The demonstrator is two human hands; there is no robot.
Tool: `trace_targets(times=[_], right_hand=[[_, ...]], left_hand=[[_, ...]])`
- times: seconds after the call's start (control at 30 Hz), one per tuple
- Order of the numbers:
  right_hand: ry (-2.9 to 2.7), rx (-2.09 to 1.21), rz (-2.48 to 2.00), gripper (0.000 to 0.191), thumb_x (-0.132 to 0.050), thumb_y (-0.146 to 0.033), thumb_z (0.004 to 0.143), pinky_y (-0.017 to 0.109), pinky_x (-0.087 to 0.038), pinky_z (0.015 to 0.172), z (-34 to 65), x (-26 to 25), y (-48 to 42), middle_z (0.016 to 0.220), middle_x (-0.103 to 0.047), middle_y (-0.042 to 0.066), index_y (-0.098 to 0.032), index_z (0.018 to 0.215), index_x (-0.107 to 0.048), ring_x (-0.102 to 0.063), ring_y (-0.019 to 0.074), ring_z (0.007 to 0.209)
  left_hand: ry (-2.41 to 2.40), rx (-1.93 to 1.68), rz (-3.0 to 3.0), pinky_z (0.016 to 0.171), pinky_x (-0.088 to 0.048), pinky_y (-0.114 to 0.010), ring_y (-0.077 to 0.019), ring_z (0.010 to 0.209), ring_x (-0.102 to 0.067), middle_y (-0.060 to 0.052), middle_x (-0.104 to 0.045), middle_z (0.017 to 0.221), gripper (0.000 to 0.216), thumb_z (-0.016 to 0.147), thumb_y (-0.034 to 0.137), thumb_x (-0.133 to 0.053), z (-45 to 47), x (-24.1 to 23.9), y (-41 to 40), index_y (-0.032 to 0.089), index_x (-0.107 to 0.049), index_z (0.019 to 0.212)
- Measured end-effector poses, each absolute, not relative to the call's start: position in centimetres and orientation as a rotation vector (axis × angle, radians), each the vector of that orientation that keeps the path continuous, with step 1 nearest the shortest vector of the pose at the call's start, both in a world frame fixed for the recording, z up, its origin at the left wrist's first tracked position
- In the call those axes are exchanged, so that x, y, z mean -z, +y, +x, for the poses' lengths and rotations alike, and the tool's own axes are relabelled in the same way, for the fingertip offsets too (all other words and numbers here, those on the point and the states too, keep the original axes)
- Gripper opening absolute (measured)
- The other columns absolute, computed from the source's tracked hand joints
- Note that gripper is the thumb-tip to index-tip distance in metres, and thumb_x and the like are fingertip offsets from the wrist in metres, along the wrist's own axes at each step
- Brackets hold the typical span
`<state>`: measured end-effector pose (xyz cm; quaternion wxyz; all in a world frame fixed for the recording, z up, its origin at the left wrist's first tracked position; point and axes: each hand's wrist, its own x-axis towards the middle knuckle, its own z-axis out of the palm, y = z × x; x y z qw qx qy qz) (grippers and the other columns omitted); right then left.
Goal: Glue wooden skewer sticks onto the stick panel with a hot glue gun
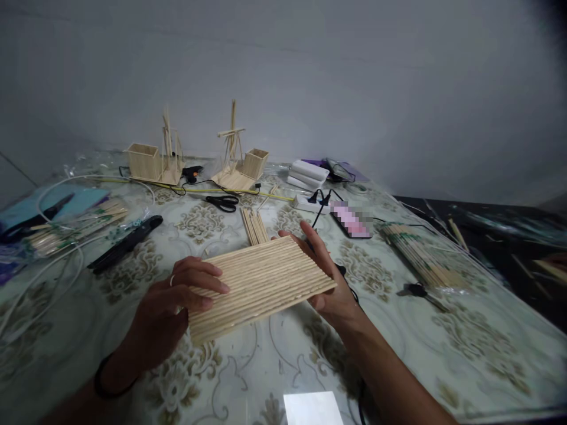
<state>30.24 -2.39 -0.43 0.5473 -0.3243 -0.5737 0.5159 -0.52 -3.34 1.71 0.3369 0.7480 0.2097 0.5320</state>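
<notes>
A flat panel of thin wooden sticks (261, 283), joined side by side, is held above the table between my two hands. My left hand (172, 301) grips its left end, fingers lying over the top face and the thumb side partly hidden. At the right end, my right hand (328, 277) supports the panel's edge, with some fingers out of sight behind and under it. Just beyond the panel lies a small bundle of loose sticks (254, 225). Black scissors (222, 203) rest farther back.
Two stick-built models with boxes (144, 162) (256, 163) stand at the back by the wall. A power strip (310, 204) and a phone (351, 220) lie right of centre. Packed sticks (420, 254) and a key (423, 294) are at right; a black tool (126, 243) is at left.
</notes>
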Motion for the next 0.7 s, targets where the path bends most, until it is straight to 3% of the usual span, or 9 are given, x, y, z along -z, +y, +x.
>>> trace_targets(times=[0.17, 0.27, 0.3, 0.37, 0.47, 0.57, 0.7], right_hand=[[-1.369, -1.170, -0.817, 0.125, -0.093, -0.078, 0.057, 0.056, -0.042, 0.124, 30.2, 0.3, -2.5, 0.163, -0.053, 0.012, -0.040, 0.162, -0.040, -0.050, 0.0387, 0.150], [-1.407, -1.106, -0.837, 0.126, -0.090, -0.083, 0.058, 0.058, -0.044, 0.122, 30.3, 0.2, -2.5, 0.162, -0.053, 0.013, -0.041, 0.163, -0.037, -0.052, 0.0402, 0.149], [-1.409, -1.094, -0.830, 0.125, -0.090, -0.083, 0.058, 0.058, -0.044, 0.121, 30.3, 0.2, -2.5, 0.162, -0.053, 0.013, -0.041, 0.163, -0.036, -0.052, 0.0406, 0.149], [-1.405, -1.075, -0.824, 0.124, -0.091, -0.081, 0.058, 0.058, -0.044, 0.122, 30.3, 0.1, -2.4, 0.162, -0.053, 0.013, -0.041, 0.163, -0.037, -0.052, 0.0414, 0.149], [-1.421, -1.025, -0.862, 0.126, -0.091, -0.082, 0.057, 0.058, -0.044, 0.123, 30.5, 0.0, -2.4, 0.163, -0.051, 0.013, -0.041, 0.163, -0.035, -0.050, 0.0420, 0.151], [-1.442, -0.975, -0.869, 0.122, -0.091, -0.080, 0.059, 0.058, -0.041, 0.125, 30.8, 0.0, -2.5, 0.164, -0.051, 0.011, -0.041, 0.162, -0.037, -0.044, 0.0413, 0.155], [-1.461, -0.938, -0.831, 0.115, -0.094, -0.075, 0.061, 0.056, -0.033, 0.131, 31.1, -0.1, -2.5, 0.164, -0.051, 0.009, -0.041, 0.159, -0.044, -0.041, 0.0399, 0.158]], left_hand=[[0.637, -1.393, 1.916, 0.104, -0.053, -0.051, -0.0297, 0.111, -0.073, -0.004, -0.085, 0.102, 0.019, 0.104, 0.033, -0.066, -0.2, -2.1, -3.8, 0.032, -0.081, 0.092], [0.838, -1.376, 1.811, 0.109, -0.053, -0.050, -0.0330, 0.127, -0.067, -0.007, -0.080, 0.122, 0.014, 0.096, 0.038, -0.077, 0.2, -1.9, -4.1, 0.029, -0.079, 0.085], [0.918, -1.381, 1.737, 0.110, -0.053, -0.048, -0.0340, 0.134, -0.063, -0.008, -0.075, 0.133, 0.009, 0.093, 0.039, -0.080, 0.4, -1.7, -4.1, 0.029, -0.080, 0.091], [1.036, -1.373, 1.514, 0.109, -0.055, -0.045, -0.0343, 0.139, -0.060, -0.009, -0.067, 0.147, 0.029, 0.089, 0.038, -0.084, 0.7, -1.1, -4.1, 0.031, -0.077, 0.116], [0.995, -1.202, 1.139, 0.099, -0.061, -0.044, -0.0333, 0.128, -0.070, -0.010, -0.072, 0.140, 0.062, 0.089, 0.036, -0.083, 0.8, -0.5, -4.0, 0.036, -0.061, 0.146], [0.819, -1.001, 0.979, 0.094, -0.063, -0.045, -0.0345, 0.118, -0.076, -0.010, -0.079, 0.127, 0.065, 0.083, 0.037, -0.084, 0.4, -0.7, -3.9, 0.033, -0.065, 0.145], [0.717, -0.984, 0.907, 0.104, -0.060, -0.049, -0.0376, 0.128, -0.071, -0.010, -0.078, 0.129, 0.075, 0.076, 0.044, -0.086, 0.0, -2.2, -4.2, 0.034, -0.066, 0.147]])
